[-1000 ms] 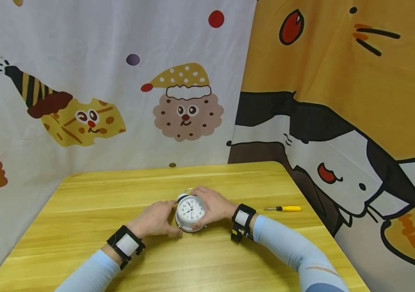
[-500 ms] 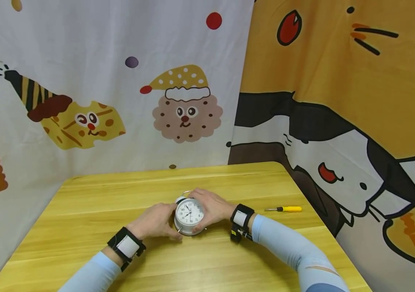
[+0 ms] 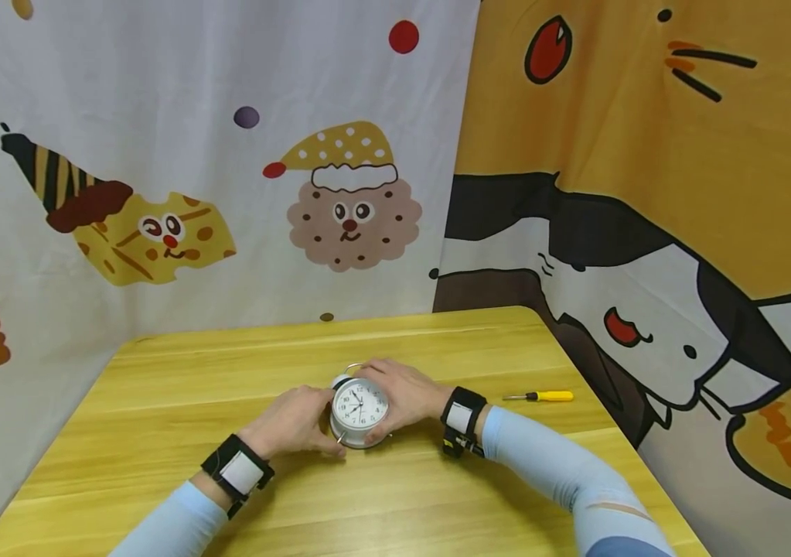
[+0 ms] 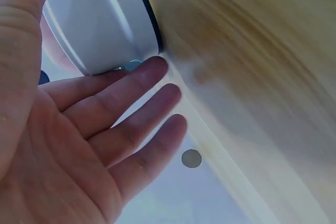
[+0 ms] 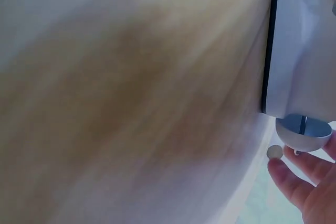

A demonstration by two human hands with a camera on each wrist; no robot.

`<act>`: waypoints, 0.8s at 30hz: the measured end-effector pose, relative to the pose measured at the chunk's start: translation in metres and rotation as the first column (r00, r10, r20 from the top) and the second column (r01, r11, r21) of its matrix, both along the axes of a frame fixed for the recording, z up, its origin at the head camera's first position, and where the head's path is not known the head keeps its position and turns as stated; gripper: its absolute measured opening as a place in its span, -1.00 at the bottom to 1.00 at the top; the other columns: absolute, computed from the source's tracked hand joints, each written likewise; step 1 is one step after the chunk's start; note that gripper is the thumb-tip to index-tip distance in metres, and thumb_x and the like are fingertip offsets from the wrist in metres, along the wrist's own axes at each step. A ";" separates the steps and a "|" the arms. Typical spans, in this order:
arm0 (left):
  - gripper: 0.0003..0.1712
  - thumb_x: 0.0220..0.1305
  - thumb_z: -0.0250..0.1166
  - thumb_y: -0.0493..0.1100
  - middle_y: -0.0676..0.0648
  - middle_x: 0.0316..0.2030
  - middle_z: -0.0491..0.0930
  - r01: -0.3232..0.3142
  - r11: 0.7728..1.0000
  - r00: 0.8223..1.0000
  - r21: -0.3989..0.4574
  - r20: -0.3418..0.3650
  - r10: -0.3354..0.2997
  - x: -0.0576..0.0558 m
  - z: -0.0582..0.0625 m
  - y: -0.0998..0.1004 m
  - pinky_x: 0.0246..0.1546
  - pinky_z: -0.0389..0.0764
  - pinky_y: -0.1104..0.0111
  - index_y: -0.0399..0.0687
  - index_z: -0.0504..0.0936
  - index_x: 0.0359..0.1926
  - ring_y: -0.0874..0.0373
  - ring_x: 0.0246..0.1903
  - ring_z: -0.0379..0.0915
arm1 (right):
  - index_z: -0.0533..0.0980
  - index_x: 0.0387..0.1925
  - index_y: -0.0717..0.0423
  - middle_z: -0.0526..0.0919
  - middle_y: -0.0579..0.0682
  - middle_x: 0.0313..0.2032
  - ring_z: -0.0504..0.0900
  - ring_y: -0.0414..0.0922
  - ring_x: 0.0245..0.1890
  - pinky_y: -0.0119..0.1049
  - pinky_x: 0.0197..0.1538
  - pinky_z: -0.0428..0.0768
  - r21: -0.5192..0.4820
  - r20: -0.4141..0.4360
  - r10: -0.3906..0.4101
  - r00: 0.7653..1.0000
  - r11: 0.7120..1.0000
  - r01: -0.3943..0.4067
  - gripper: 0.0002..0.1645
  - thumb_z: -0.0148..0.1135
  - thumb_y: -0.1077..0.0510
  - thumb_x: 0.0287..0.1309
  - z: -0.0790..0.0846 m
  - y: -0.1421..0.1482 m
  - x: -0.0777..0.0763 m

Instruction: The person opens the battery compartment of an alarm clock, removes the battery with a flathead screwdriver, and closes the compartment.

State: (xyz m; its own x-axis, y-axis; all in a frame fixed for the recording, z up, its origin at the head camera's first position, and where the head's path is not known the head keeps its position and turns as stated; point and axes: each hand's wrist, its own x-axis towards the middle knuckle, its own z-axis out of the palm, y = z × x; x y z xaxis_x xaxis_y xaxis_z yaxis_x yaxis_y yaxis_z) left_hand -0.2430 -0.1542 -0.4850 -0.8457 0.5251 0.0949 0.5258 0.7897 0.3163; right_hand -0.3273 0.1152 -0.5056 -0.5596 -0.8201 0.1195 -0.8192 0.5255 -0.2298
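Observation:
A silver twin-bell alarm clock (image 3: 359, 408) lies on its back on the wooden table, its white dial facing up. The right hand (image 3: 405, 394) holds it from the right, thumb along the lower right rim and fingers up by the bell. On the other side, the left hand (image 3: 291, 422) rests against the clock's edge, thumb low near a small leg. Seen from the left wrist, the fingers (image 4: 139, 124) of that hand are spread and nearly straight beside the casing (image 4: 105, 22). The right wrist view shows a bell (image 5: 304, 134) with fingertips close to it.
To the right on the table (image 3: 179, 402) lies a screwdriver (image 3: 550, 396) with a yellow handle, its shaft pointing left. Behind the table's far edge hangs a curtain (image 3: 193, 70) with cartoon prints. Both wrists wear black straps.
The clock has shifted slightly left and toward the person, turning a little counterclockwise, and both hands have moved along with it. The screwdriver has stayed in place.

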 end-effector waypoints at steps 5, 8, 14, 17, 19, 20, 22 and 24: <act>-0.15 -0.11 0.83 0.35 0.07 -0.09 0.84 0.019 1.000 0.999 -0.002 -0.044 -0.019 0.002 -0.003 -0.004 -0.11 0.75 0.26 0.03 0.75 0.12 0.26 -0.19 0.69 | 0.32 0.70 -0.13 0.44 0.02 0.61 0.49 0.01 0.58 0.10 0.56 0.56 -0.004 0.022 -0.007 1.000 1.000 0.007 0.44 0.69 -0.58 -0.11 0.004 0.008 0.009; 0.00 -0.12 0.82 0.38 -0.05 0.08 0.86 0.013 1.000 0.998 0.002 -0.062 -0.013 0.002 -0.005 -0.007 0.11 0.80 0.06 -0.04 0.75 0.25 0.07 0.03 0.79 | 0.31 0.71 -0.11 0.39 0.06 0.65 0.46 0.06 0.61 0.15 0.57 0.55 -0.025 0.024 -0.005 1.000 1.000 0.005 0.46 0.68 -0.58 -0.12 0.004 0.015 0.012; 0.23 -0.12 0.81 0.41 -0.27 0.28 0.78 0.010 1.000 0.998 0.026 -0.068 -0.009 0.004 -0.006 -0.015 0.30 0.73 -0.16 -0.17 0.64 0.45 -0.21 0.25 0.75 | 0.36 0.66 -0.07 0.39 0.06 0.63 0.46 0.05 0.61 0.13 0.57 0.56 -0.034 -0.035 -0.007 0.999 0.999 0.006 0.42 0.67 -0.61 -0.10 0.003 0.027 0.018; 0.27 -0.12 0.80 0.43 -0.31 0.32 0.74 0.011 1.000 0.998 0.028 -0.063 -0.009 0.004 -0.007 -0.018 0.33 0.70 -0.19 -0.21 0.61 0.48 -0.25 0.29 0.72 | 0.39 0.63 -0.03 0.47 0.05 0.56 0.52 0.00 0.55 0.06 0.54 0.60 -0.045 -0.049 -0.034 0.998 0.998 0.032 0.39 0.69 -0.59 -0.09 0.004 0.031 0.024; 0.27 -0.10 0.80 0.42 -0.32 0.33 0.74 0.011 0.999 0.999 0.035 -0.052 -0.009 0.003 -0.008 -0.019 0.34 0.70 -0.20 -0.23 0.60 0.48 -0.26 0.30 0.72 | 0.41 0.61 0.00 0.55 0.03 0.48 0.58 -0.02 0.48 0.02 0.51 0.63 -0.056 -0.056 -0.058 0.997 0.997 0.055 0.38 0.70 -0.58 -0.09 0.003 0.033 0.027; 0.26 -0.10 0.80 0.42 -0.31 0.32 0.74 0.011 0.999 0.999 0.041 -0.045 -0.009 0.003 -0.009 -0.020 0.34 0.70 -0.20 -0.23 0.61 0.47 -0.25 0.30 0.72 | 0.43 0.60 0.00 0.59 0.02 0.44 0.61 -0.03 0.44 0.01 0.49 0.65 -0.064 -0.050 -0.070 0.996 0.996 0.067 0.36 0.70 -0.57 -0.09 0.003 0.034 0.029; 0.24 -0.09 0.80 0.40 -0.29 0.32 0.75 0.014 0.998 1.000 0.059 -0.027 -0.012 0.002 -0.010 -0.020 0.35 0.70 -0.19 -0.24 0.61 0.47 -0.24 0.30 0.73 | 0.45 0.59 0.02 0.65 -0.01 0.37 0.65 -0.05 0.38 0.01 0.46 0.67 -0.079 -0.031 -0.092 0.995 0.993 0.090 0.33 0.70 -0.55 -0.07 0.003 0.036 0.032; 0.22 -0.07 0.80 0.39 -0.27 0.31 0.76 0.018 0.997 1.000 0.078 -0.006 -0.017 0.001 -0.010 -0.020 0.35 0.70 -0.17 -0.23 0.61 0.47 -0.22 0.29 0.74 | 0.46 0.58 0.01 0.70 -0.02 0.36 0.68 -0.04 0.36 0.05 0.46 0.67 -0.089 0.001 -0.110 0.994 0.990 0.110 0.30 0.69 -0.54 -0.04 0.002 0.037 0.035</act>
